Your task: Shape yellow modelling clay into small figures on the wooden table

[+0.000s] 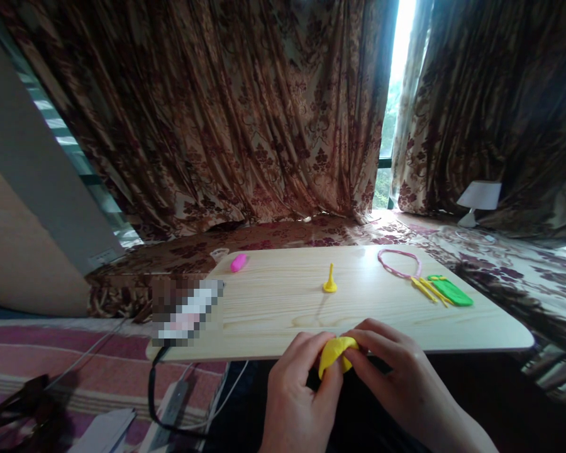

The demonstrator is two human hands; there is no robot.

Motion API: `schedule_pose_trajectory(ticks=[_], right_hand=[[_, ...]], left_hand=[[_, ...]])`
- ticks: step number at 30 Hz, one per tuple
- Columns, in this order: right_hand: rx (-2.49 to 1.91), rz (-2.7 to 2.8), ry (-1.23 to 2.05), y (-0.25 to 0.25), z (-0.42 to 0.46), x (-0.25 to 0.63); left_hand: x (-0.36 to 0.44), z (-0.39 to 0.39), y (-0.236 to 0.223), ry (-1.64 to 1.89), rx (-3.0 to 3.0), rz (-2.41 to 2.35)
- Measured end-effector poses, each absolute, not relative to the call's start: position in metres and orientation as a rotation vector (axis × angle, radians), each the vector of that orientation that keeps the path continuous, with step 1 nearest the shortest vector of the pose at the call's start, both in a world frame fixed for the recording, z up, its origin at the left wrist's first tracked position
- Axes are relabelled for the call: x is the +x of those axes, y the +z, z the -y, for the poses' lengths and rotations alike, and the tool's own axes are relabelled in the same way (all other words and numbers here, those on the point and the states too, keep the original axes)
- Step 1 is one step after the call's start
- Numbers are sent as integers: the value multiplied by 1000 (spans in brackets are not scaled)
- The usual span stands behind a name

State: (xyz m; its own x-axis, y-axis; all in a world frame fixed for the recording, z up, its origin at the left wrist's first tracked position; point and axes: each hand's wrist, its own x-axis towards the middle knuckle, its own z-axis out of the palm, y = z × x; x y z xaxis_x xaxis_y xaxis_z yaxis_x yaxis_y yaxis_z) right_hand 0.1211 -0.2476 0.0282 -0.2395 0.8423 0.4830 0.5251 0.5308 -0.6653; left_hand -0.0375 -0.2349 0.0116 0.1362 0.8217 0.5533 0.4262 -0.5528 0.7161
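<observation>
Between my two hands, a thin, curved piece of yellow clay [336,353] is pinched at the table's near edge. My left hand [302,390] grips its left side with thumb and fingers. On the right side, the thumb and fingertips of my right hand [396,365] press on it. Beyond the hands stands a small yellow clay stem on a round base [330,283], upright on the light wooden table [273,314]. Part of the piece is hidden behind my fingers.
At the table's far left lies a pink clay lump [238,262]. A pink twisted loop [399,253], yellow strips [429,291] and a green flat slab [453,293] lie at the right. A blurred-out object [188,314] with a black cable rests at the left edge. A lamp [478,198] stands behind.
</observation>
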Motion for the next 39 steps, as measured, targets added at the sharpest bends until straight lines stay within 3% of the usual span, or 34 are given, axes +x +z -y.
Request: schedule_pose_trajectory(ticks=[39], right_hand=[[-983, 1910, 482, 34, 242, 127]], left_hand=[[-33, 239, 24, 1319, 1914, -997]])
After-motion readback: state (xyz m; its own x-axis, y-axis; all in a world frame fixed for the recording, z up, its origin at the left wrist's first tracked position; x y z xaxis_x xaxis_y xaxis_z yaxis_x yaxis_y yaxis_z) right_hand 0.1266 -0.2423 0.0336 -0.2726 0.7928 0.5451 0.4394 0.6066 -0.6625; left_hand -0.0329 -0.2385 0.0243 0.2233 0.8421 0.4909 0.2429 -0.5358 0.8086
